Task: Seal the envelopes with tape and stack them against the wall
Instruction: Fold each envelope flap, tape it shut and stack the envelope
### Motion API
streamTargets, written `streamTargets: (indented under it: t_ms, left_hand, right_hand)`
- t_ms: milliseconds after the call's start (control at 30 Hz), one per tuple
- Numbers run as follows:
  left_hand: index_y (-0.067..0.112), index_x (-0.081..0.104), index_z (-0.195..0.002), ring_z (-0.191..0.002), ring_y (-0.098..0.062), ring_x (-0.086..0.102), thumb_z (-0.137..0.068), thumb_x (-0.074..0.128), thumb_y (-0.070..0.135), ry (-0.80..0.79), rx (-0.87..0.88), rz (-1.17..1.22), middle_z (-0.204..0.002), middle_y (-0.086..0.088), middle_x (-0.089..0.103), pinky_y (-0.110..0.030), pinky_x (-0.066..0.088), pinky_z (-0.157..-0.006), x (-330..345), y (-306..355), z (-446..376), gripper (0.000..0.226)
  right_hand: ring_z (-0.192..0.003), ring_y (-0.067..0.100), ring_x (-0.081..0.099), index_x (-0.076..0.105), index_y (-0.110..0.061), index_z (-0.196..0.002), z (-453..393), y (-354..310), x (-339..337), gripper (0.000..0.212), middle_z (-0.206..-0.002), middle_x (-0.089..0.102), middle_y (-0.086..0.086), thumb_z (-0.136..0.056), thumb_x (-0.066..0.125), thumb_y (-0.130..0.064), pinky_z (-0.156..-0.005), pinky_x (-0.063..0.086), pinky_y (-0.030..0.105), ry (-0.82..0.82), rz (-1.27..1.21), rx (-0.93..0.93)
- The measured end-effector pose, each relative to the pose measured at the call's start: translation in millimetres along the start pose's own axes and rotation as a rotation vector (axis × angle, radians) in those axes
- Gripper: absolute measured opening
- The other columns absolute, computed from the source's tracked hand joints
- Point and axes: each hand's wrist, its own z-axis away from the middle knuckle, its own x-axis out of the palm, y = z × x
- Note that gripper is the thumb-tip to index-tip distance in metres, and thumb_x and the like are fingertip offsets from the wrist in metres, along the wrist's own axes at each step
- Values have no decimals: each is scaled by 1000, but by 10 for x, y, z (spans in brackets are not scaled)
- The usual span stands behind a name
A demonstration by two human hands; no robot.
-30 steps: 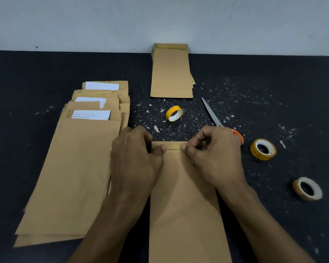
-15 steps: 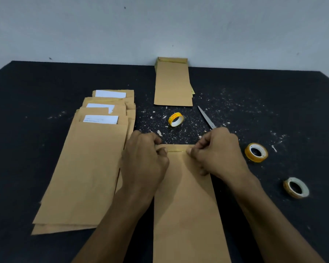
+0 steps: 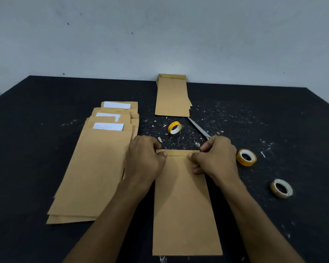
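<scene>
A long brown envelope lies flat in front of me with its top flap folded down. My left hand pinches the flap's left corner, thumb on top. At the flap's right corner my right hand pinches the same way. A pile of open envelopes with white paper showing lies to the left. A stack of sealed envelopes lies with its top edge against the wall. Three tape rolls are on the table: one yellow beyond the envelope, one yellow at right, one whitish further right.
Scissors lie beyond my right hand, their handles hidden behind it. White paper scraps speckle the dark table around the middle. The pale wall runs along the table's far edge.
The camera has tilted up, so everything sits lower in view. Both hands have slid apart along the flap, from near its middle out to its corners.
</scene>
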Motion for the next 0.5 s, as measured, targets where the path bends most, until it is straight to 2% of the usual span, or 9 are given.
streamTargets:
  t_ms: [100, 233, 367, 433, 500]
  left_hand:
    - [18, 76, -92, -93, -19, 65, -77, 83, 24, 12, -2, 33, -92, 0, 69, -31, 53, -81, -27, 11, -6, 17]
    - [17, 76, -85, -82, -17, 65, -73, 86, 22, -8, -31, 64, -74, 5, 63, -24, 49, -73, -64, 7, -26, 17]
    - [21, 69, -76, -77, -14, 63, -77, 83, 16, -101, -45, 77, -73, 7, 63, -28, 53, -72, -91, -4, -54, 14]
    - [20, 68, -76, -70, -9, 60, -81, 77, 10, -146, -41, 100, -75, 4, 65, -24, 51, -62, -119, -31, -73, 15]
    - [16, 67, -77, -56, -3, 57, -85, 72, 5, -183, -34, 173, -68, 2, 65, -12, 42, -49, -171, -41, -87, 14]
  right_hand:
    - [-41, 23, 66, 56, -4, -83, 11, 44, 3, 19, -59, 67, 18, -80, 67, 11, -39, 51, 25, 40, -35, 13]
    - [-39, 24, 65, 56, -2, -77, 14, 77, 9, 18, -54, 65, 16, -79, 65, 14, -39, 50, 25, 65, -106, 16]
    - [-41, 24, 66, 59, 1, -79, 20, 76, 27, 13, -53, 65, 15, -80, 61, 15, -40, 52, 26, 65, -133, 2]
    - [-42, 23, 66, 61, 1, -82, 28, 68, 29, 13, -55, 67, 15, -81, 61, 14, -40, 52, 25, 48, -125, -7]
    - [-42, 24, 66, 62, 0, -83, 42, 76, 23, 14, -55, 67, 14, -81, 60, 14, -41, 53, 27, 30, -133, -16]
